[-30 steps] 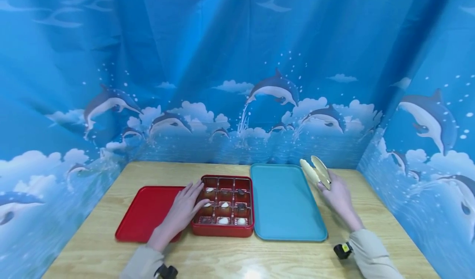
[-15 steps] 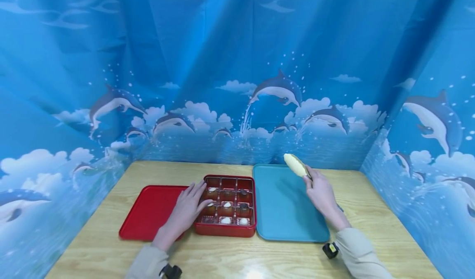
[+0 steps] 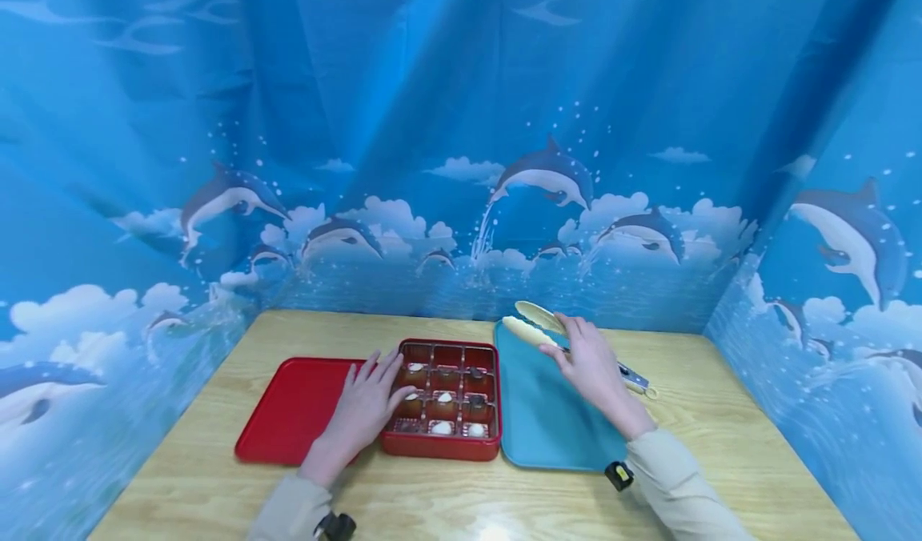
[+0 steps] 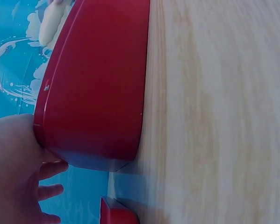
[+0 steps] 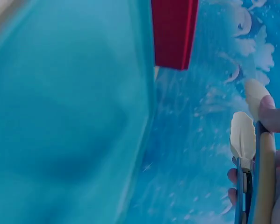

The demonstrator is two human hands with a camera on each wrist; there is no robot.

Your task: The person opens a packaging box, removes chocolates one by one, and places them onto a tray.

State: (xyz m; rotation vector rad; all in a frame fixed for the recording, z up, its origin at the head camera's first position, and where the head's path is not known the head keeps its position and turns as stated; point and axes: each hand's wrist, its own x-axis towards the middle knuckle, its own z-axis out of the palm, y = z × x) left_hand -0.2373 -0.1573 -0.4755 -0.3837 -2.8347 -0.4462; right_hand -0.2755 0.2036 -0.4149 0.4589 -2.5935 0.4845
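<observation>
Tongs (image 3: 528, 332) with pale tips are in the right hand (image 3: 589, 365), whose fingers curl around them; the tips stand apart, with nothing between them. They are above the far part of the blue tray (image 3: 555, 425). Left hand (image 3: 363, 401) has spread, nearly straight fingers, resting at the left rim of the red box (image 3: 441, 446), and grips nothing. This box stands between the trays, and its compartments have white pieces (image 3: 442, 428) and dark ones.

For good handling, I think the tips should come down from above into one compartment, without pushing the thin dividers, and press only softly. A light left hand is probably enough for steadying the box.

Tabletop (image 3: 403, 501) is of pale wood grain, with a red tray (image 3: 302, 397) lying partly under the left forearm. Behind hangs a blue curtain (image 3: 461, 85), printed with dolphins and clouds.
</observation>
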